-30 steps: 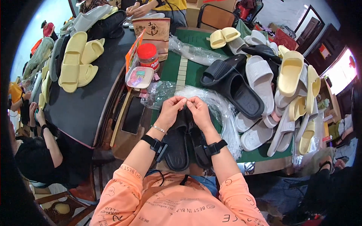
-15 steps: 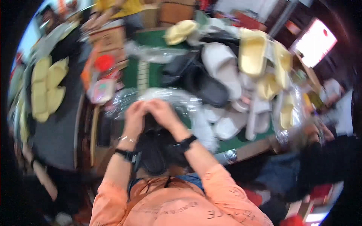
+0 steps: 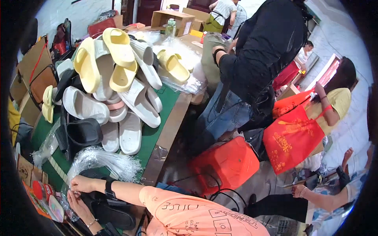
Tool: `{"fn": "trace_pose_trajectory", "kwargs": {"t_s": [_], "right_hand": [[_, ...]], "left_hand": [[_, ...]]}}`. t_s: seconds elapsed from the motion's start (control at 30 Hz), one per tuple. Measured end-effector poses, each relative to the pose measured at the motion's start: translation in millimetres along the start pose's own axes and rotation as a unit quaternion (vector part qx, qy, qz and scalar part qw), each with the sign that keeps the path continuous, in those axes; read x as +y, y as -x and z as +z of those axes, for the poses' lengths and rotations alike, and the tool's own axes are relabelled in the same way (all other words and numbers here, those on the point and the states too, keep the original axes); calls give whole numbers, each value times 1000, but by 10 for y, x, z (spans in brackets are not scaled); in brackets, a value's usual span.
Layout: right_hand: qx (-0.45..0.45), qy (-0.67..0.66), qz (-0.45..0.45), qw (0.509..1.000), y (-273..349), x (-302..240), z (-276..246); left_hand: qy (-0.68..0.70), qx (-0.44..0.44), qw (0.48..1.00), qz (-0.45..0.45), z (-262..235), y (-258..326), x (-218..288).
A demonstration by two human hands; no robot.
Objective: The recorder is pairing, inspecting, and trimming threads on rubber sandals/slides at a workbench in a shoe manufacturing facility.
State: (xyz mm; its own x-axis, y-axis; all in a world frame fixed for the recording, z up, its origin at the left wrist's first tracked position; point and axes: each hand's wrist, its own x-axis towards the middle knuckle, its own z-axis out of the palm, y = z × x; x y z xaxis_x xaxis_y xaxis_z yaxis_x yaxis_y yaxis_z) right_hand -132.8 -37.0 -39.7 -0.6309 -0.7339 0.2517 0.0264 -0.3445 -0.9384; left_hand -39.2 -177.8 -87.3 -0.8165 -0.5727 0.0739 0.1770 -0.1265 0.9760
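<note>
My right hand (image 3: 82,184) is closed in a pinch, and my left hand (image 3: 80,206) meets it at the fingertips. Whatever lies between the fingers is too small to make out. Just beneath them is a pair of black slippers, one black slipper (image 3: 112,215) showing plainly and the other partly behind my right forearm. Beyond my hands a bundle of clear plastic bags (image 3: 108,163) spreads over the green tabletop (image 3: 167,96). Farther off, a heap of white slippers (image 3: 84,105), yellow slippers (image 3: 118,47) and a black slipper (image 3: 84,131) covers much of the table.
A red-lidded jar (image 3: 38,190) stands left of my hands. Cardboard boxes (image 3: 173,21) and a green bottle (image 3: 170,28) are at the table's far end. Right of the table are a red stool (image 3: 226,165), a person in black (image 3: 264,51) and a person with a red bag (image 3: 293,137).
The view has swung to the right, bringing the stool and several people into sight. My hands stay together and now appear at the lower left, over the black slippers.
</note>
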Motion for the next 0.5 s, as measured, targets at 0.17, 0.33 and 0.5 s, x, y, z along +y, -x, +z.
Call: {"fn": "trace_pose_trajectory", "kwargs": {"t_s": [0.17,0.33,0.5], "right_hand": [[-17,-4,-13,1000,-6,53,29],[6,23,-33,999,-15,80,45],[27,-9,-40,999,13,49,67]], "left_hand": [[-99,-36,994,21,-269,-90,-193],[49,37,998,-14,179,95,159],[45,36,998,-1,195,102,176]]}}
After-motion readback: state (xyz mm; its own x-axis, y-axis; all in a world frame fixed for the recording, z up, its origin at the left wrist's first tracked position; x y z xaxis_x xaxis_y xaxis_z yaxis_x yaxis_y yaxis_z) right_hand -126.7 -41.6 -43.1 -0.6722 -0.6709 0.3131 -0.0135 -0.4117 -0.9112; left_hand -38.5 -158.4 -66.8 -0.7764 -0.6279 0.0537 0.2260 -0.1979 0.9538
